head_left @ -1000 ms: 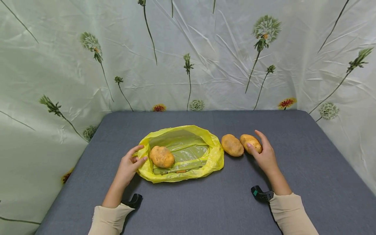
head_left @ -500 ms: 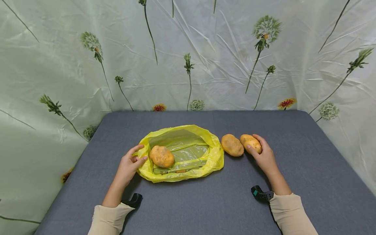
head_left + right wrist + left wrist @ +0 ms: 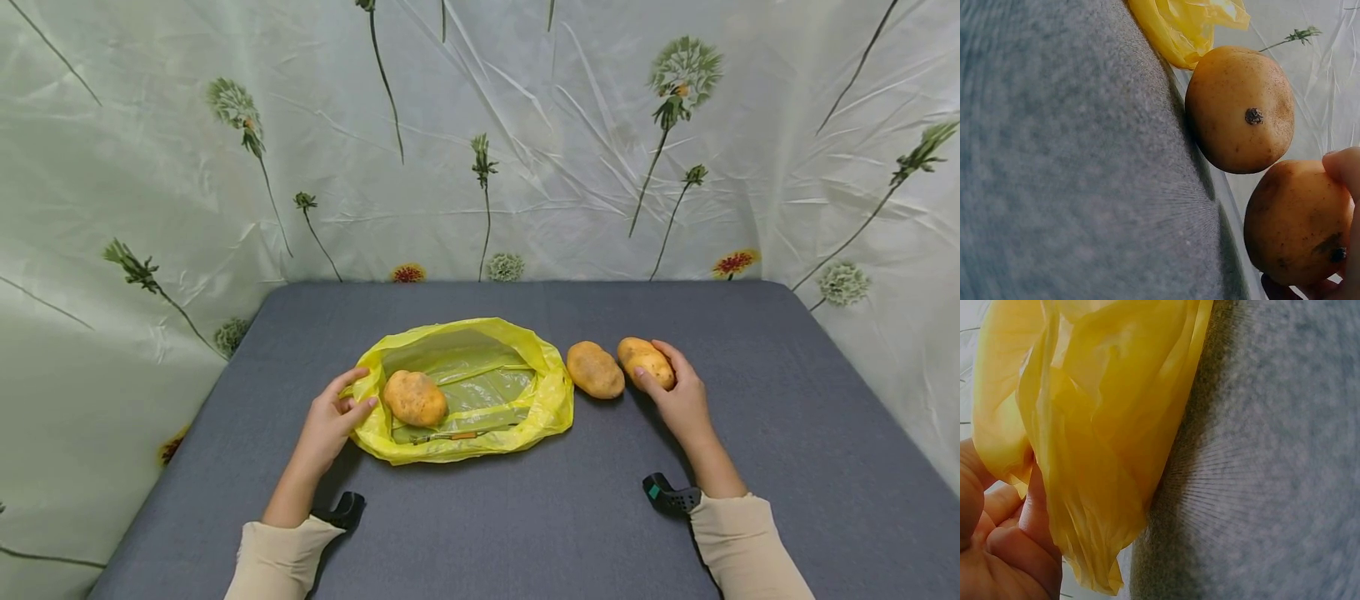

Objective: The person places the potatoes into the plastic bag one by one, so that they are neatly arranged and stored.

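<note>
A yellow plastic bag [image 3: 555,408] lies with its mouth spread wide, and one potato [image 3: 415,398] rests inside at its left. My left hand [image 3: 324,429] pinches the bag's left rim between thumb and fingers; in the left wrist view the thin yellow film [image 3: 1110,425] hangs in folds beside the fingers. On the right, my right hand [image 3: 684,404] grips a second potato [image 3: 645,361], thumb on the near side and fingers behind. A third potato [image 3: 596,370] sits between that one and the bag. In the right wrist view the held potato [image 3: 1297,225] is close to its neighbour [image 3: 1241,109].
Dark grey cloth covers the table [image 3: 495,525]. A pale curtain [image 3: 555,167] printed with dandelions hangs behind its far edge. Black wrist mounts [image 3: 670,493] sit below both hands.
My right hand's fingers have closed round the right-hand potato and drawn it slightly up and right, opening a small gap from its neighbour. The left hand keeps its hold on the bag.
</note>
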Action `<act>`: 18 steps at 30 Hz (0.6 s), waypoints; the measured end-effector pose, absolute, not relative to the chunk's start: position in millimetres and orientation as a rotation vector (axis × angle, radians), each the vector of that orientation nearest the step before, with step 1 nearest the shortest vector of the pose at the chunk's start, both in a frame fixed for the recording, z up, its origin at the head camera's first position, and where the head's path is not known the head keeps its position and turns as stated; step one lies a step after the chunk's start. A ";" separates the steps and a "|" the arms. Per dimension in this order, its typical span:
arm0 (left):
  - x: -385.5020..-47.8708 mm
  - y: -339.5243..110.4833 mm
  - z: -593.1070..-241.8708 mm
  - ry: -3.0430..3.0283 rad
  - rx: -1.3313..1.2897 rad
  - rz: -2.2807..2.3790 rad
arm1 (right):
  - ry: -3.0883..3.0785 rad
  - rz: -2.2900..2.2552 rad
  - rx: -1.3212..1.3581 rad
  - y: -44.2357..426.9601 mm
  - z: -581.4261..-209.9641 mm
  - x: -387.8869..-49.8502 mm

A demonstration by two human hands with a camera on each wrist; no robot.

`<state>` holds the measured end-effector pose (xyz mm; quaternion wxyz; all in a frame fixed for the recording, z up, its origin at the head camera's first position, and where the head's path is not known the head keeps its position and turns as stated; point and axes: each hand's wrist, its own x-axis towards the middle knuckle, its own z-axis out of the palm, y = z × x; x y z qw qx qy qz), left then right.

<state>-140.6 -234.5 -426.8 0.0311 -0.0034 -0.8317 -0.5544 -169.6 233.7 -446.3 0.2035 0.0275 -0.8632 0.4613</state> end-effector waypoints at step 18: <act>-140.6 -234.9 -426.8 -2.525 -0.048 -1.763 | -2.219 1.339 0.096 228.9 -439.2 -166.8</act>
